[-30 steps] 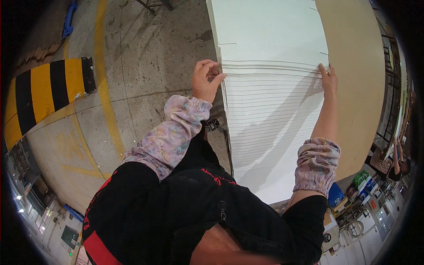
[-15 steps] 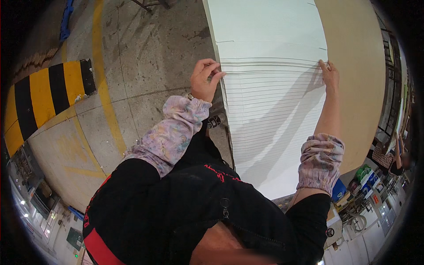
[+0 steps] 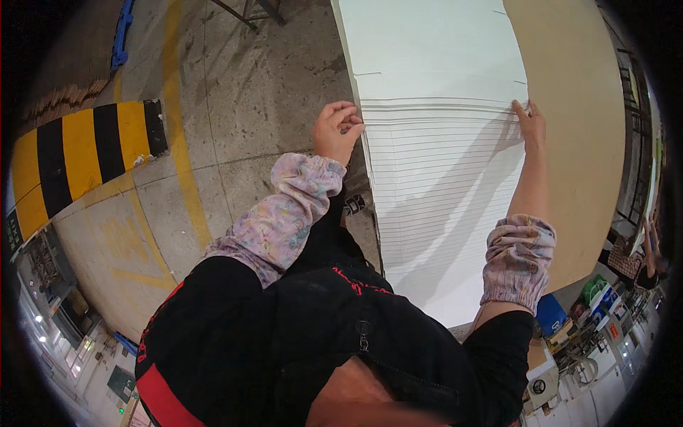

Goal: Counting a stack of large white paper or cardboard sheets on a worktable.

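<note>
Overlapping white sheets (image 3: 441, 213) lie in a long stack, their edges stepped like a fan of close parallel lines. A few edges in a band across the middle stand out more strongly. At the left end of this band, my left hand (image 3: 338, 133) is closed, thumb and fingers pinching at the sheet edge. My right hand (image 3: 531, 124) grips the opposite end of the same band between thumb and fingers. Patterned sleeve covers are on both forearms. How many sheets lie between the fingers is hidden.
A tan board (image 3: 580, 142) extends to the right of the stack. On the concrete floor at left stands a yellow-and-black striped barrier (image 3: 85, 153), near a yellow floor line (image 3: 181, 128). Metal legs (image 3: 260, 11) show at the top. Another person (image 3: 649, 267) is at far right.
The view has shifted slightly, so the floor and barrier sit farther right. My left thumb and fingers have drawn closer together at the sheet edge. My right hand keeps its grip.
</note>
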Demonstrator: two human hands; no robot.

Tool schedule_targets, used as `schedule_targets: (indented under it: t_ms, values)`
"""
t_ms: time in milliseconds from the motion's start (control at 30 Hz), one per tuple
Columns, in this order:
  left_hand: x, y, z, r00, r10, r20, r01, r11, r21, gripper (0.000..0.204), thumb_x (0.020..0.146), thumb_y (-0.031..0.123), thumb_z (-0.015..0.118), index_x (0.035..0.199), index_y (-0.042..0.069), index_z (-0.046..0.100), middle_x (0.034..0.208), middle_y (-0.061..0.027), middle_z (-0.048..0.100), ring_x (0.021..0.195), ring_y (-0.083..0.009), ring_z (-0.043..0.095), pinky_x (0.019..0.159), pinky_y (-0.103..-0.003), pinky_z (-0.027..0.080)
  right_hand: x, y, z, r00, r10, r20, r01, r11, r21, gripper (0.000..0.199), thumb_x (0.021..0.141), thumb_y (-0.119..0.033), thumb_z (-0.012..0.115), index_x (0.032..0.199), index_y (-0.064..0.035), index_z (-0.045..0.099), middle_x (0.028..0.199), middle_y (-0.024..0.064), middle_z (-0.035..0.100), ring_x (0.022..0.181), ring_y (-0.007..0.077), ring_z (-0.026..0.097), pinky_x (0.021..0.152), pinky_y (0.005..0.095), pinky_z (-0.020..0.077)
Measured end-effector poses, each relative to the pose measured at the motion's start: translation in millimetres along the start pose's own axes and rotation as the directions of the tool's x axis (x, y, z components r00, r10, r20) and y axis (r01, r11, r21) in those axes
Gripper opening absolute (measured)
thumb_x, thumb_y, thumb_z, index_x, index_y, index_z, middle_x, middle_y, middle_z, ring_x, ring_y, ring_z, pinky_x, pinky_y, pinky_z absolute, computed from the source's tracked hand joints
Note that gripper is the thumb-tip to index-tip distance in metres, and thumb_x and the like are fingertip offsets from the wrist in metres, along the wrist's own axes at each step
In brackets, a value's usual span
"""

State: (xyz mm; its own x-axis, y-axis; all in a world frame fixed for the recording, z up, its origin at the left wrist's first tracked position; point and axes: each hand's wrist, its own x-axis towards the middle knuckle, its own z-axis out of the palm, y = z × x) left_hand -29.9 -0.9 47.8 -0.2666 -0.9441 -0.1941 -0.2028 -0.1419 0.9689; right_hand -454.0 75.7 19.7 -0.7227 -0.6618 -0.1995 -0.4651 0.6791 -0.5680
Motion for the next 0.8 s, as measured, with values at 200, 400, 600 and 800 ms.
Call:
schedule_targets:
  t_ms: [200,400,600,800]
  values:
    - [-1,1,0,0.999,-0.008,-0.039,0.009,1.0,0.012,0.024,0.068,-0.006,0.064,0.091,-0.006,0.06,0.104,-0.0089,0.05,0.08,-0.0146,0.057,0.073,-0.024,0.049,-5,-3,-1,1.0,-0.026,-0.012,0.025,0.996,-0.083,0.064,0.071,-0.05,0.06,0.118,-0.0057,0.05,0.107,0.0172,0.057,0.101,0.0291,0.054,0.086,0.0371,0.0405]
    - [6,5,10,0.951,-0.308,-0.004,0.308,0.951,-0.017,0.021,0.073,0.002,0.063,0.094,-0.003,0.062,0.109,-0.0079,0.05,0.08,-0.0139,0.057,0.072,-0.024,0.048,7,21,5,0.998,0.003,-0.057,-0.013,0.985,-0.172,0.063,0.07,-0.053,0.059,0.119,-0.0137,0.05,0.111,0.0174,0.055,0.104,0.031,0.051,0.088,0.0398,0.0392]
    - [4,11,18,0.978,-0.208,-0.009,0.207,0.973,0.099,0.023,0.074,0.008,0.061,0.092,-0.005,0.062,0.102,-0.008,0.055,0.081,-0.0136,0.056,0.07,-0.026,0.047,3,16,6,0.997,0.055,-0.062,-0.07,0.96,-0.27,0.067,0.069,-0.058,0.058,0.122,-0.0189,0.047,0.115,0.0169,0.051,0.109,0.0315,0.047,0.089,0.0428,0.0383]
    - [6,32,20,0.831,-0.523,0.187,0.555,0.773,-0.308,0.023,0.076,0.01,0.059,0.096,-0.002,0.059,0.091,-0.0044,0.059,0.081,-0.011,0.052,0.069,-0.023,0.039,5,27,9,0.994,0.087,-0.069,-0.104,0.95,-0.296,0.07,0.068,-0.062,0.056,0.125,-0.0237,0.044,0.119,0.0153,0.046,0.113,0.0312,0.042,0.09,0.0454,0.0366]
